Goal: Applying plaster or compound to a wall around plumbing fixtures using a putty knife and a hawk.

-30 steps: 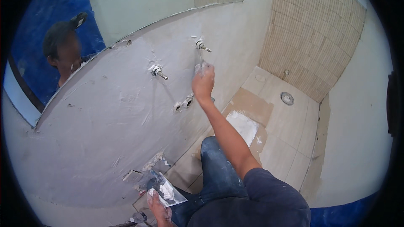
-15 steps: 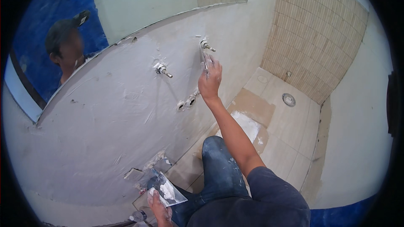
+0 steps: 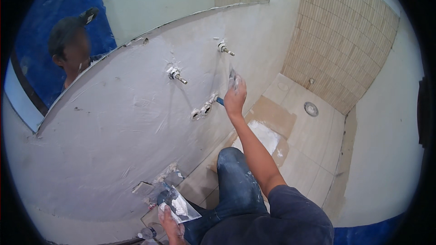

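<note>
My right hand (image 3: 235, 96) is closed round a putty knife (image 3: 220, 101); its blue handle end sticks out on the left, and its blade points up beside the wall. Just above is a pipe stub with a metal stem (image 3: 225, 49), and the blade is a little below it. A second stub (image 3: 176, 75) stands out further left. Low down, my left hand (image 3: 171, 227) grips a flat rectangular plate (image 3: 193, 213) by its near edge. White putty (image 3: 180, 206) lies heaped on the plate. Whether the blade touches the wall, I cannot tell.
Two round pipe holes (image 3: 201, 110) open in the plastered wall (image 3: 113, 145). A mirror (image 3: 154, 0) runs above. White-smeared cardboard (image 3: 272, 111) covers part of the tiled floor. A round drain (image 3: 311, 108) lies beyond. A rough-edged wall box (image 3: 143, 188) sits low on the left.
My right hand has drawn the putty knife down and to the right, away from the right-hand pipe stub. The blue handle end has come into view. My left hand holds nearly still.
</note>
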Demonstrator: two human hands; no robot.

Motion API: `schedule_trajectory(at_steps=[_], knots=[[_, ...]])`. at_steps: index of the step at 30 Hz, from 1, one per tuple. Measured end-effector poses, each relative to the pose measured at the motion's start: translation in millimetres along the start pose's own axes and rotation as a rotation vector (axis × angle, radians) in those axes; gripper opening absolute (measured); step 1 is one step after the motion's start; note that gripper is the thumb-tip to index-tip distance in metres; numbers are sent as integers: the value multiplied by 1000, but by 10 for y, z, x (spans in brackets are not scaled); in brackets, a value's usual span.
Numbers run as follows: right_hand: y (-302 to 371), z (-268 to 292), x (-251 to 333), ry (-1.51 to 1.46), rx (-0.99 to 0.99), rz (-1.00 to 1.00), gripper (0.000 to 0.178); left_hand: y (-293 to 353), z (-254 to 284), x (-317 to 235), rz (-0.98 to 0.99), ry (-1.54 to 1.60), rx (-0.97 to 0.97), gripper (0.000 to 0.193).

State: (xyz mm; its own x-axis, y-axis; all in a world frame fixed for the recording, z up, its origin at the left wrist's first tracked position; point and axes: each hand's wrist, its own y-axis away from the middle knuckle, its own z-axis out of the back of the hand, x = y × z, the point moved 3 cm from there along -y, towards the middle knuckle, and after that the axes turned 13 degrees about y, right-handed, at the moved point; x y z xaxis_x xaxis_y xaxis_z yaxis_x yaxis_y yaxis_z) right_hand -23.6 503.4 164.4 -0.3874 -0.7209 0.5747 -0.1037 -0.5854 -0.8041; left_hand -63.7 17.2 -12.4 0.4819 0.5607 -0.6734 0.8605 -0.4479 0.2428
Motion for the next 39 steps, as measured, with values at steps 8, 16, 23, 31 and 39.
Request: schedule_trajectory(at_steps=[8, 16, 23, 31, 39], knots=[[-63, -298, 146, 37, -11, -145, 37, 20, -7, 14, 17, -24, -45, 37], [123, 41, 639, -33, 6, 212, 39, -1, -6, -3, -9, -4, 3, 38], [-392, -2, 832, 23, -76, 75, 36, -8, 55, 9, -14, -15, -35, 38], [-287, -17, 1387, 158, -26, 69, 35, 34, -100, 8, -10, 72, -50, 29], [-535, 117, 929, -102, 69, -264, 36, 23, -195, -22, 1, 77, -23, 27]])
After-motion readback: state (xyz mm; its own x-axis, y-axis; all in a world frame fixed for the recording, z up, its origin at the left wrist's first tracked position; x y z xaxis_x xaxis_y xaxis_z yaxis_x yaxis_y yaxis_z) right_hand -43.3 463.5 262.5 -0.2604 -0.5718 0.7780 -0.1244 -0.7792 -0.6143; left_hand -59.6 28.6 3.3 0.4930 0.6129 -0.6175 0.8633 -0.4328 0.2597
